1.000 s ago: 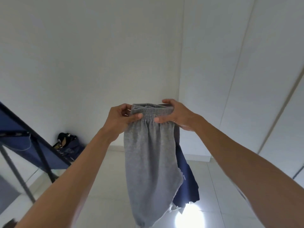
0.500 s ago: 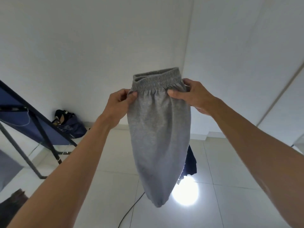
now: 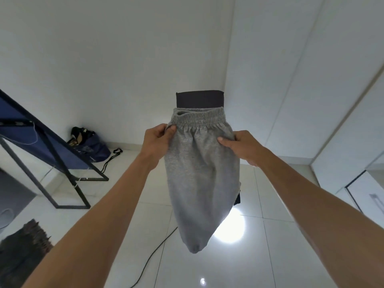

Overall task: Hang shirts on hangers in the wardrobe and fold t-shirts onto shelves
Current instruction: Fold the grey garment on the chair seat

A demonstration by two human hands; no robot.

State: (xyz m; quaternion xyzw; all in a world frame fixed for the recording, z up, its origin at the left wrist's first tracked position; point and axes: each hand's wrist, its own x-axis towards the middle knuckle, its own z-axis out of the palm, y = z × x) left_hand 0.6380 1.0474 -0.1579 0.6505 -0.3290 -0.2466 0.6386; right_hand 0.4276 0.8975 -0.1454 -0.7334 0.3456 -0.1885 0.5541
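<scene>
A grey pair of shorts [image 3: 202,179] with an elastic waistband hangs folded in the air in front of me. My left hand [image 3: 158,140] pinches its left edge just under the waistband. My right hand [image 3: 241,145] grips the right edge, thumb laid across the front. Behind the grey cloth a dark garment [image 3: 199,100] sticks up above the waistband, and a dark corner [image 3: 237,199] shows low on the right; what holds it is hidden.
White wardrobe doors [image 3: 311,80] run along the right. A black metal frame with a blue panel [image 3: 52,150] leans at the left, a dark bag [image 3: 91,145] behind it. A black cable [image 3: 151,254] crosses the white tiled floor. Dark fabric [image 3: 20,250] lies at the lower left.
Both hands have slid down from the waistband to the sides of the grey shorts. A dark garment's top edge now shows above the waistband. The view has tilted down toward the floor.
</scene>
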